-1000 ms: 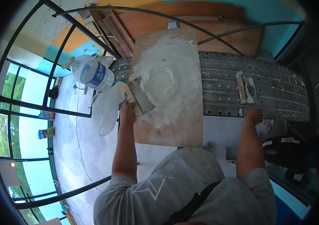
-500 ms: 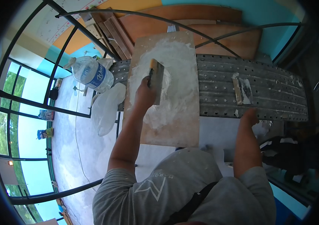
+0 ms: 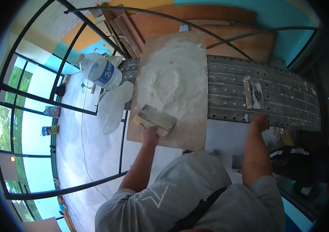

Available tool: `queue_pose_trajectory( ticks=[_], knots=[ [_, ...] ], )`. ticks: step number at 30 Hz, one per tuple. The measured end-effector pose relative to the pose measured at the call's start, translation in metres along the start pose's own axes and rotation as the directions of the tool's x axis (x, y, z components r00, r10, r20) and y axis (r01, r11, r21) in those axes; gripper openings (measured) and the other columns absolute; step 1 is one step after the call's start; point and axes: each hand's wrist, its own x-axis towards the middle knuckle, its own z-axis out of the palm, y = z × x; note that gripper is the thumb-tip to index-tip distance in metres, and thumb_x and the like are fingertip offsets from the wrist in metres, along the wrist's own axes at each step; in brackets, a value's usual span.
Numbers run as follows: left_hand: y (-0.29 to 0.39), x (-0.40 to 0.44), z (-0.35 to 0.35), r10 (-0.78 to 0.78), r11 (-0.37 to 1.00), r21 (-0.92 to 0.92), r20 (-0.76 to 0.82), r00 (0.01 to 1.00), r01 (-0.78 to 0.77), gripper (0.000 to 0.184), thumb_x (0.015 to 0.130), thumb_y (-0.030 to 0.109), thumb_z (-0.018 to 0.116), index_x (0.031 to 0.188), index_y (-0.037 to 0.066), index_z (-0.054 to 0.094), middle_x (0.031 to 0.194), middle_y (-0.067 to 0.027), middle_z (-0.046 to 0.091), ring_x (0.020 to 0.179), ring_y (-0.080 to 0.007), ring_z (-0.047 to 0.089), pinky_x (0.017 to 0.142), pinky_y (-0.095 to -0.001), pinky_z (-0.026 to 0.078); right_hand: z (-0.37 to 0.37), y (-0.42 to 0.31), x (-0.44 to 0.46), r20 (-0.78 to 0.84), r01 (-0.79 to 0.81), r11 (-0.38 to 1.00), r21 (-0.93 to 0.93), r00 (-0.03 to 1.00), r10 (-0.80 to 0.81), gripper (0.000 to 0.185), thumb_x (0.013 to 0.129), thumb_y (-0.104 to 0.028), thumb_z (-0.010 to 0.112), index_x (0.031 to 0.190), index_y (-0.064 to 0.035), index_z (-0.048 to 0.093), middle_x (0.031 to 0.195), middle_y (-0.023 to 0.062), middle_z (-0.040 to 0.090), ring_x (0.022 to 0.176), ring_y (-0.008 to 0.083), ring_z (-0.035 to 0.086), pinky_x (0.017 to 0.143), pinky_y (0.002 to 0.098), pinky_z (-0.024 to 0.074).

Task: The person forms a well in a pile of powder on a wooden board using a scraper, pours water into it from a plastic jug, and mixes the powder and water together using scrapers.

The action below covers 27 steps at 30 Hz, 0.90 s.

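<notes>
My left hand [image 3: 150, 135] is wrapped round the handle of a plastering trowel [image 3: 158, 119]. Its flat blade is over the near part of a brown board [image 3: 191, 136]. White plaster [image 3: 165, 83] covers most of the board, with a thicker ring-shaped mound in the middle. At the front edge of a perforated metal plank [image 3: 226, 91], my right hand [image 3: 260, 122] has its fingers curled; whether anything is inside them is hidden. A second trowel [image 3: 254, 95], smeared with white, lies on the plank just beyond that hand.
A large water bottle [image 3: 103, 72] and a white plastic bag [image 3: 113, 108] are left of the board. Dark scaffold bars [image 3: 75, 108] frame the left side. Curved wooden panels [image 3: 245, 38] lean behind the plank. The pale floor [image 3: 73, 143] lies below.
My left hand has drawn the trowel towards me, from the plaster's middle to the board's near part, and turned its blade. The plaster mound is now uncovered. My right hand stays by the plank edge.
</notes>
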Motion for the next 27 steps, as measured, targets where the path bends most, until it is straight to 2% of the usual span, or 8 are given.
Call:
queue_pose_trajectory(
  ticks=[3,7,9,14,15,17,21,27],
  knots=[
    [0.009,0.030,0.026,-0.067,0.965,-0.256,-0.036,0.997,0.055,0.037,0.072,0.006,0.067,0.109,0.006,0.069,0.098,-0.0193,0.069,0.097,-0.0376,0.065,0.083,-0.0432,0.051,-0.002,0.000,-0.004,0.017,0.005,1.000,0.022,1.000,-0.005,0.082,0.087,-0.058,0.055,0.123,0.0130,0.037,0.116,0.0319,0.055,0.107,0.0450,0.060,0.090,0.0493,0.0512],
    [-0.022,0.065,0.090,-0.366,0.415,-0.895,-0.003,0.931,0.160,0.036,0.076,0.009,0.069,0.111,0.006,0.068,0.097,-0.0198,0.068,0.097,-0.0379,0.064,0.082,-0.0439,0.051,-0.008,-0.005,-0.009,0.045,-0.035,0.998,0.054,0.998,0.032,0.082,0.088,-0.057,0.055,0.125,0.0135,0.036,0.119,0.0323,0.054,0.110,0.0454,0.058,0.092,0.0486,0.0503],
    [-0.028,0.067,0.089,-0.367,0.467,-0.868,-0.015,0.930,0.171,0.037,0.077,0.011,0.070,0.113,0.006,0.068,0.098,-0.0205,0.068,0.096,-0.0370,0.065,0.081,-0.0435,0.051,-0.008,-0.004,-0.008,0.052,-0.022,0.999,0.048,0.998,0.019,0.082,0.088,-0.057,0.055,0.125,0.0137,0.035,0.119,0.0322,0.054,0.110,0.0453,0.058,0.093,0.0492,0.0500],
    [0.014,0.047,-0.004,0.041,0.999,-0.001,-0.153,0.987,-0.041,0.032,0.078,0.011,0.069,0.108,0.001,0.068,0.105,-0.0239,0.064,0.092,-0.0333,0.066,0.078,-0.0411,0.051,-0.003,0.004,0.000,0.047,0.004,0.998,0.059,0.999,-0.007,0.082,0.088,-0.056,0.055,0.125,0.0138,0.036,0.119,0.0317,0.054,0.110,0.0451,0.058,0.092,0.0501,0.0499],
    [0.023,0.055,-0.010,-0.187,0.877,-0.470,-0.151,0.971,0.096,0.032,0.078,0.011,0.068,0.108,0.000,0.066,0.105,-0.0233,0.063,0.091,-0.0325,0.066,0.077,-0.0410,0.051,-0.001,0.004,0.002,0.043,0.002,0.998,0.062,0.999,-0.005,0.082,0.088,-0.056,0.055,0.125,0.0138,0.036,0.119,0.0317,0.054,0.110,0.0451,0.058,0.092,0.0501,0.0500],
    [0.037,0.075,-0.015,-0.495,0.050,-0.979,0.147,0.856,0.197,0.032,0.078,0.010,0.067,0.107,-0.003,0.062,0.105,-0.0221,0.060,0.088,-0.0308,0.065,0.076,-0.0408,0.051,0.000,0.004,0.002,0.034,-0.007,0.998,0.061,0.999,0.005,0.081,0.088,-0.056,0.055,0.125,0.0138,0.036,0.119,0.0317,0.054,0.110,0.0451,0.058,0.092,0.0499,0.0503],
    [0.021,0.117,-0.007,-0.320,0.528,-0.847,-0.128,0.939,0.064,0.043,0.077,0.009,0.066,0.114,-0.007,0.051,0.096,-0.0135,0.063,0.079,-0.0257,0.065,0.068,-0.0339,0.052,-0.006,0.000,-0.006,0.048,-0.009,0.997,0.074,0.999,0.005,0.081,0.088,-0.051,0.057,0.127,0.0158,0.031,0.119,0.0333,0.053,0.108,0.0448,0.059,0.090,0.0485,0.0519],
    [0.037,0.119,-0.073,-0.416,0.610,-0.761,-0.073,0.906,0.219,0.047,0.078,0.014,0.064,0.117,-0.008,0.049,0.091,-0.0132,0.061,0.069,-0.0212,0.060,0.059,-0.0340,0.049,-0.010,-0.004,-0.011,0.063,-0.013,0.998,0.058,0.998,0.009,0.083,0.087,-0.051,0.058,0.127,0.0156,0.030,0.119,0.0331,0.053,0.105,0.0444,0.060,0.089,0.0473,0.0528]
  ],
)
